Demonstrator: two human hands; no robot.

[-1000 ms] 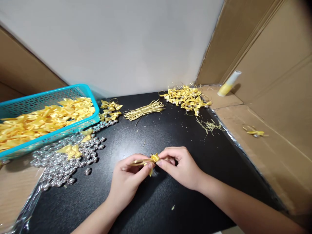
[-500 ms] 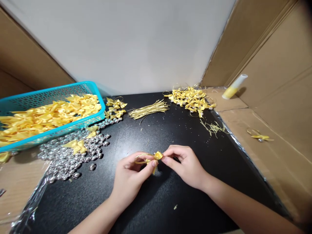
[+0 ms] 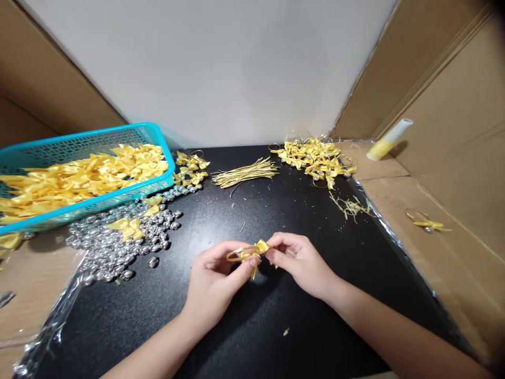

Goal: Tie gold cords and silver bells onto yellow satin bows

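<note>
Over a black table top (image 3: pixel 252 326), my left hand (image 3: pixel 215 281) and my right hand (image 3: pixel 302 260) meet on a small yellow ribbon bow (image 3: pixel 258 249) tied with a looped gold cord (image 3: pixel 239 254). The left thumb and forefinger pinch the bow and loop from the left. The right fingertips pinch the bow's right side. Both hands are closed on it, a little above the table.
A teal basket (image 3: pixel 130 195) of yellow bows sits at the left, with a heap of silver beads (image 3: pixel 114 245) in front. Gold cords (image 3: pixel 244 172) lie at the back, finished bows (image 3: pixel 315 158) at back right. Cardboard walls enclose the sides; a glue stick (image 3: pixel 389 139) lies at right.
The gold cord has opened from a flat strand into a rounded loop at the left of the bow. Both hands stayed together on it while the view shifted slightly.
</note>
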